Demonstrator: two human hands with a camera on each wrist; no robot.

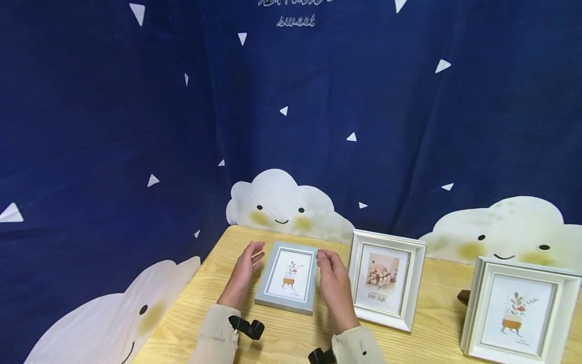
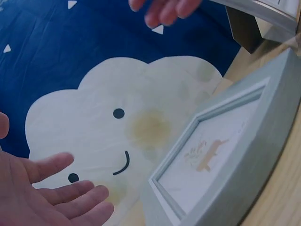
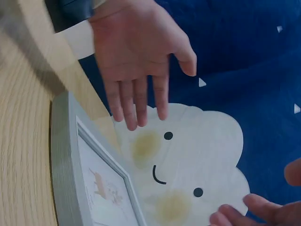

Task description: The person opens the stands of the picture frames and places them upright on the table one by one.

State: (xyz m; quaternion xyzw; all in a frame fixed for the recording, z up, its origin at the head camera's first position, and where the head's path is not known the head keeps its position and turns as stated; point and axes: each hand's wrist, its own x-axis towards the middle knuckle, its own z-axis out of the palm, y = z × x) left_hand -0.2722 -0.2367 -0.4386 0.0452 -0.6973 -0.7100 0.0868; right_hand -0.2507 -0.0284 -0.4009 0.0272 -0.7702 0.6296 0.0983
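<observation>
A pale grey-blue picture frame (image 1: 291, 306) lies face up on the wooden table, its print showing a potted plant with legs. My left hand (image 1: 243, 277) hovers just beyond its left edge, palm turned inward and fingers extended. On the other side, my right hand (image 1: 335, 285) is beside the right edge, fingers relaxed and fingertips close to the upper right corner. The left wrist view shows my left hand (image 2: 66, 193) apart from the frame (image 2: 263, 155). In the right wrist view, my left hand (image 3: 136, 56) has its fingers spread slightly, nothing in it.
Right of my right hand stands a white picture frame (image 1: 411, 293) with a flower print. Farther right is another white frame (image 1: 470, 316) with a plant print, propped upright. The table's left edge (image 1: 191, 280) runs along a dark blue cloth (image 1: 113, 126) with white clouds.
</observation>
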